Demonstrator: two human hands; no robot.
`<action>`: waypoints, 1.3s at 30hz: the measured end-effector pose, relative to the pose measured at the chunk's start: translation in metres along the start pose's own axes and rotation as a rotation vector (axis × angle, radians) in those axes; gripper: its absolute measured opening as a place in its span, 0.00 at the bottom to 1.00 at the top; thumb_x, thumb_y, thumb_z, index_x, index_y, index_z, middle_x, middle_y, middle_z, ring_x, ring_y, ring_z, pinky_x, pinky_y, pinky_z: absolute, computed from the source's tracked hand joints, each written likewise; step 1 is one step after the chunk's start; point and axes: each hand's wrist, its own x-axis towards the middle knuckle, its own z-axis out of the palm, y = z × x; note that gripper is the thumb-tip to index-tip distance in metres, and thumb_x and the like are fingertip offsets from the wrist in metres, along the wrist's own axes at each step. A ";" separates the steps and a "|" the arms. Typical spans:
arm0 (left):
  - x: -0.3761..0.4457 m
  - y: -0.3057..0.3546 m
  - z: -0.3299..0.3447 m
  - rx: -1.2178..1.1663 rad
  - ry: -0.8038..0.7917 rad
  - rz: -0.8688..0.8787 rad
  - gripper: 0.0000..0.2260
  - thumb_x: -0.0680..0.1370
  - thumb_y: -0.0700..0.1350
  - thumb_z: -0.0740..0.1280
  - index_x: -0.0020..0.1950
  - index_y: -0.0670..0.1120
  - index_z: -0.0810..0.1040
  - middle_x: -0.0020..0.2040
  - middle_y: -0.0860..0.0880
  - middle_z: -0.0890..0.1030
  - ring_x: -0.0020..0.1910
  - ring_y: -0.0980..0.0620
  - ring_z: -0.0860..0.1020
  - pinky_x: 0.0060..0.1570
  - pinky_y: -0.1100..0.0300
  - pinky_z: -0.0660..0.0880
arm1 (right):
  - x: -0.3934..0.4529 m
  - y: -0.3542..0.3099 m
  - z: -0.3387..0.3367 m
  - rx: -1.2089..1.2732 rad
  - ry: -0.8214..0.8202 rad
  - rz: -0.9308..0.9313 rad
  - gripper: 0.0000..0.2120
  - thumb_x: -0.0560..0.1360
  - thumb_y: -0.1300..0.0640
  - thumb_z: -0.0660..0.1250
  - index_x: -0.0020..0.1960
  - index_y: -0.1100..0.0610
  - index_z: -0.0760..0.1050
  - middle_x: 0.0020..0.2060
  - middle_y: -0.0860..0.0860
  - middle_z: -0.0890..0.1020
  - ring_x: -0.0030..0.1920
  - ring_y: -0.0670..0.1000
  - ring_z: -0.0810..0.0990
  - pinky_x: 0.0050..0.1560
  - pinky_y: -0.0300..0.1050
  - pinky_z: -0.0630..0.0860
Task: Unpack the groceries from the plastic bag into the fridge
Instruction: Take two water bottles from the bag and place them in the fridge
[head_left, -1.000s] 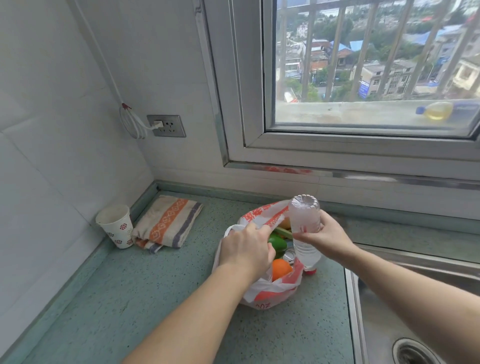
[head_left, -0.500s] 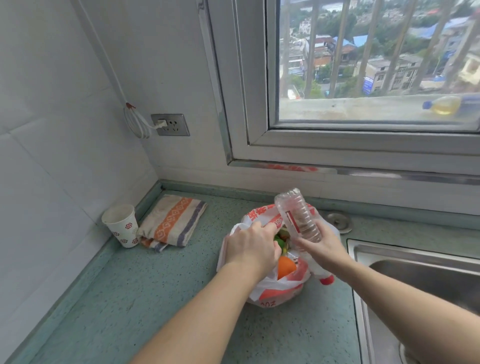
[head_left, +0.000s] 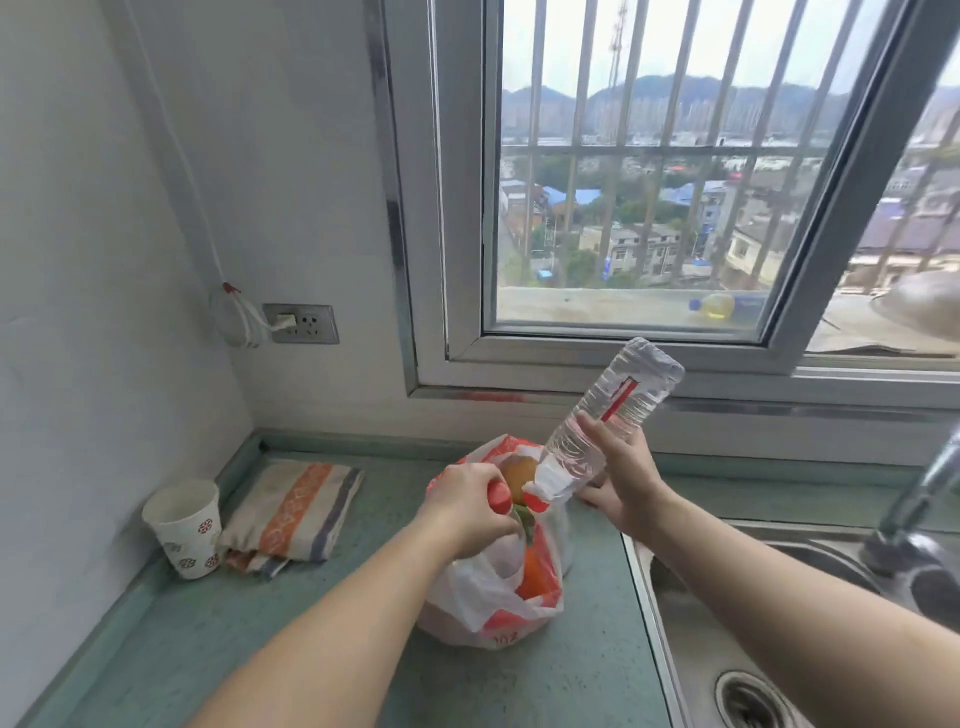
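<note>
From the head camera, my right hand (head_left: 626, 480) has its grip wrapped round the middle of a clear water bottle (head_left: 608, 415), which tilts with its base up toward the window and its neck down at the mouth of the plastic bag (head_left: 498, 587). My left hand (head_left: 467, 506) is curled on the bag's near rim, pinching the plastic. The red-and-white bag sits on the green surface (head_left: 322, 644), just left of the steel sink (head_left: 727, 623). Inside it I see a brownish round fruit (head_left: 519, 475) at the top and an orange (head_left: 535, 571) lower down. A paper cup (head_left: 184, 527) and a folded striped cloth (head_left: 291, 512) lie in the left corner.
</note>
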 end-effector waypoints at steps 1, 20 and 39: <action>-0.003 0.003 -0.008 -0.033 0.033 0.029 0.12 0.67 0.48 0.75 0.48 0.48 0.79 0.45 0.52 0.79 0.46 0.51 0.77 0.46 0.57 0.76 | -0.006 -0.004 0.003 0.009 0.025 0.000 0.26 0.72 0.51 0.73 0.66 0.48 0.67 0.57 0.56 0.81 0.55 0.61 0.82 0.53 0.63 0.78; -0.035 0.042 -0.074 -0.381 0.240 0.351 0.12 0.74 0.49 0.73 0.56 0.52 0.77 0.48 0.56 0.79 0.49 0.55 0.77 0.47 0.63 0.71 | -0.100 -0.091 0.040 -0.491 0.348 -0.612 0.33 0.63 0.58 0.80 0.61 0.47 0.66 0.51 0.49 0.79 0.52 0.48 0.79 0.58 0.42 0.72; -0.037 0.094 -0.099 -0.598 0.438 0.524 0.16 0.76 0.46 0.72 0.62 0.49 0.74 0.50 0.56 0.79 0.48 0.57 0.77 0.49 0.71 0.69 | -0.138 -0.150 0.010 -0.213 0.472 -0.477 0.42 0.59 0.39 0.78 0.66 0.55 0.67 0.56 0.53 0.80 0.56 0.56 0.80 0.52 0.57 0.79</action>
